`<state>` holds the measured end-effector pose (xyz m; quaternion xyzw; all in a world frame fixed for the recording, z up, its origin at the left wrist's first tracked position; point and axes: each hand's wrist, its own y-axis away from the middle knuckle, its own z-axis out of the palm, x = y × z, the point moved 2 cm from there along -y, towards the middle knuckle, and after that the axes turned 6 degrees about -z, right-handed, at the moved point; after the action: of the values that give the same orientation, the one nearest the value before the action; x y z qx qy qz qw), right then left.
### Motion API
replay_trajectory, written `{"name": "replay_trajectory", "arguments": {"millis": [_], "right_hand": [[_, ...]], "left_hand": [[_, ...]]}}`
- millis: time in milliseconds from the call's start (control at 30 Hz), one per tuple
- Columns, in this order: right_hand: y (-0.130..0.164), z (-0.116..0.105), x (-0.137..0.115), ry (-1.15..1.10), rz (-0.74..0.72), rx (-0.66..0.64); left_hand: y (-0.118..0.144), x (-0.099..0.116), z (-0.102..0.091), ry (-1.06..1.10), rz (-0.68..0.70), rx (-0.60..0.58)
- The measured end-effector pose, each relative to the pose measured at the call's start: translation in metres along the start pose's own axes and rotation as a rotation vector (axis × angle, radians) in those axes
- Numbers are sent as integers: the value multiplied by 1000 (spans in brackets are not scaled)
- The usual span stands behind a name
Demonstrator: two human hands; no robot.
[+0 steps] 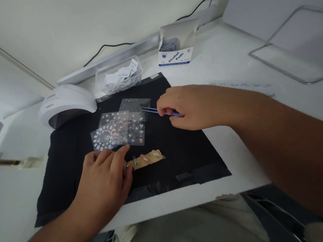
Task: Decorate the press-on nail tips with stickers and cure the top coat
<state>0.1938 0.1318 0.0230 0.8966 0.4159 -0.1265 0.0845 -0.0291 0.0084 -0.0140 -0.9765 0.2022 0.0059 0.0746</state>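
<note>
While the clear rectangular plastic tub (119, 78) at the back of the mat is holding a loose heap of small white paper sachets (123, 74), the opened white cardboard box printed "Alcohol Pads" (175, 48) is standing just to its right, with grey packets showing in its mouth. The right hand (190, 107) is pinching a pair of thin blue metal tweezers (157, 110), fingers clenched around the shaft, and the tips are lying over the top right edge of the transparent nail sticker sheets (120, 128). These glossy sheets, dotted with small white, red and orange shapes, are overlapping one another in the middle of the matte black cloth mat (181, 149). The left hand (106, 182) is resting flat on the mat just below the sheets, fingers released and spread, its fingertips touching the left end of a tan strip carrying small false nails (146, 159). A rounded white plastic nail lamp (65, 105) is sitting at the mat's upper left corner, near the tub. A brush with a dark handle and pale bristles (15, 162) is poking in from the left edge, well apart from the hand. A bent grey wire frame (292, 70) is lying on the white table (230, 69) at the far right.
</note>
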Motion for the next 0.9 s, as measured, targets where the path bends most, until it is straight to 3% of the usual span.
{"name": "replay_trajectory", "arguments": {"millis": [433, 567, 900], "right_hand": [[0, 2, 6, -1, -55, -17], [0, 4, 8, 3, -53, -19], [4, 0, 7, -3, -55, -1]], "left_hand": [[-2, 4, -20, 172, 12, -84], [-8, 10, -17, 88, -31, -96], [-17, 13, -4, 70, 26, -137]]}}
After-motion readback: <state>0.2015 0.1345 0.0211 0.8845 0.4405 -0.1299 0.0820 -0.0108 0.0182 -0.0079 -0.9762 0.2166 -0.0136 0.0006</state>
